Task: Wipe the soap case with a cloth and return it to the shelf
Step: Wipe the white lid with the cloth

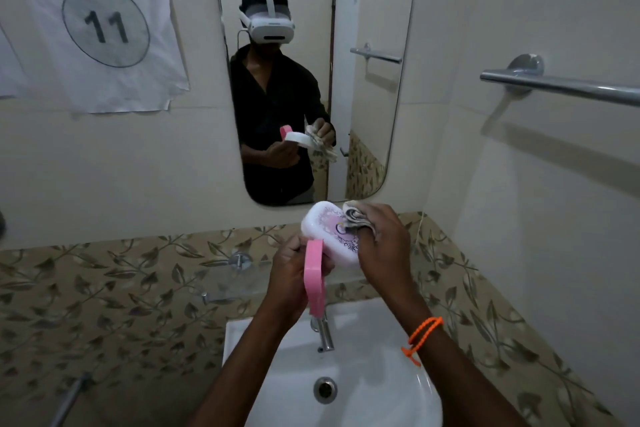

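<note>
Mirror [363, 45] up at 12 o'clock, shows the person w/ a headset, same hands, same job. Sign [93, 24] at 10 o'clock reads WORKSTATION 11. Basin [277, 374] at 6 o'clock, white, drain [325, 390] in the bowl, tap [323, 336] just above it. Towel bar [561, 85] at 2 o'clock on the side wall. Leaf-print tiles [121, 288] run across behind the basin.

Centre frame, over the tap: soap case [325, 236] held up in the air, opened, white part w/ pink print facing the camera, pink part [314, 281] hanging down at its 7 o'clock. Left hand [291, 277] has its grip curled round the case's lower-left edge. Right hand [381, 243] has its grip closed on a bunched cloth [356, 218], pressed to the case's right side at 3 o'clock. Orange band [422, 336] on the right wrist.
</note>
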